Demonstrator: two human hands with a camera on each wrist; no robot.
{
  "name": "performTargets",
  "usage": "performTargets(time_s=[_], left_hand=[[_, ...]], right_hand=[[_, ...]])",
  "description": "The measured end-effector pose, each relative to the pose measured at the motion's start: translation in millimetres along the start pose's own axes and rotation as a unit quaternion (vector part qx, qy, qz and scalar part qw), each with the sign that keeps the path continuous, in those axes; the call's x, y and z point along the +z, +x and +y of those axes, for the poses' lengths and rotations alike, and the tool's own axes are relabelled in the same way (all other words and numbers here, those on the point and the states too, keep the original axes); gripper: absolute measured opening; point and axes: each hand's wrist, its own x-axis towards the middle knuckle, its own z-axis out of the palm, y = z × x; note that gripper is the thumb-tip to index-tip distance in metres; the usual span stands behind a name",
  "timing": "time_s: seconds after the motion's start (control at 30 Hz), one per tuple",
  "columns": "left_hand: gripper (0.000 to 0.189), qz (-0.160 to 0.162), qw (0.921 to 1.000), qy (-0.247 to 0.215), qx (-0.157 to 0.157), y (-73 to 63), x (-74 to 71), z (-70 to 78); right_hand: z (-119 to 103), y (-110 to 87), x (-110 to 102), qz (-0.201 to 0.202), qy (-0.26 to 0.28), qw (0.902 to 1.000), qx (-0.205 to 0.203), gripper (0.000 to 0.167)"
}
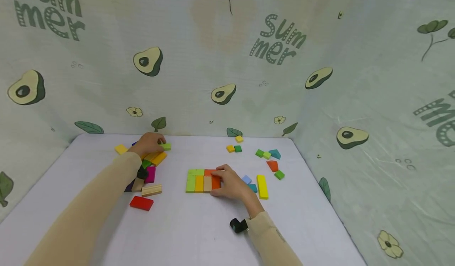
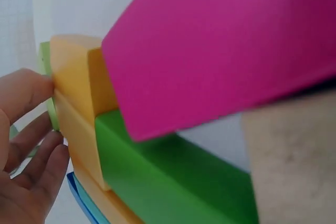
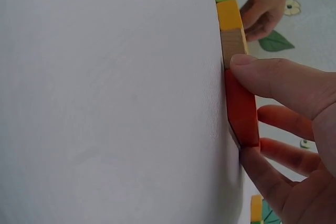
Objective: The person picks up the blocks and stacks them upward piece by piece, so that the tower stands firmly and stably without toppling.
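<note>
At the back left, my left hand [image 1: 147, 143] pinches a light green block [image 1: 166, 146] between thumb and fingers, beside the heaped blocks. The left wrist view shows that light green block [image 2: 45, 56] just behind yellow blocks [image 2: 79, 72], partly hidden by them. My right hand [image 1: 232, 184] grips an orange-red block [image 1: 215, 182] at the right end of a flat, close-fitted rectangle of blocks. Its thumb sits on the near end, next to a plain wood block [image 1: 207, 184]. A yellow block [image 1: 199, 184] and light green blocks [image 1: 190, 183] make up the left part of the rectangle.
Magenta [image 1: 151, 175], green and wooden blocks lie near my left forearm, with a red block [image 1: 141, 203] in front. Right of the rectangle are a long yellow block [image 1: 262, 187], blue pieces [image 1: 252, 188] and several small blocks. A printed cloth [image 1: 185, 112] hangs behind the table.
</note>
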Motion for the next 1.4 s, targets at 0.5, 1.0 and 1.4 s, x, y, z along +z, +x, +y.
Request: performTargets(time_s=[0.5,1.0,1.4], left_hand=[[0.027,0.073,0.9889,0.063,0.113,-6.3,-0.7,29.3],[0.028,0.01,0.9775,0.061,0.202,-87.4,53.7,107.9],[0.026,-0.006,0.9742,0.068,0.215,-114.1,92.6,129.8]], right_hand=[[-2.4,1.7,-2.6,0.0,0.01,0.9999,0.002,0.066],[3.2,2.9,1.4,-0.003,0.015,0.9999,0.006,0.068],[3.8,0.6,-0.4,-0.009,0.025,0.9997,0.001,0.069]])
